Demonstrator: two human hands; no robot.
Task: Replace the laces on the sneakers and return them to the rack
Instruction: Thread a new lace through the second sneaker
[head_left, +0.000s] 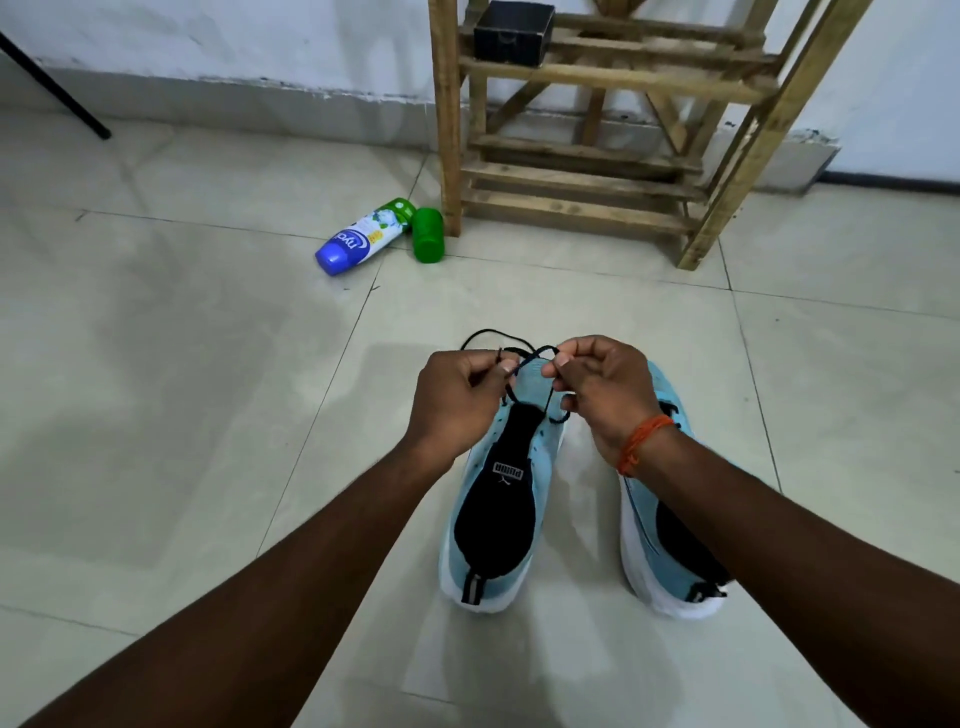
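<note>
Two light-blue sneakers with black tongues and white soles stand side by side on the tiled floor, toes pointing away from me. Over the toe end of the left sneaker (498, 525), my left hand (457, 400) pinches one end of a black lace (524, 356). My right hand (602, 389) pinches the other end, and the two strands cross between my hands. The lace runs down into the shoe's front eyelets. My right forearm partly hides the right sneaker (670, 561). The wooden rack (597, 156) stands against the wall beyond.
A black box (514, 31) sits on an upper rack shelf. A spray can (363, 239) and its green cap (428, 234) lie on the floor left of the rack. A black pole (57, 88) slants at the far left.
</note>
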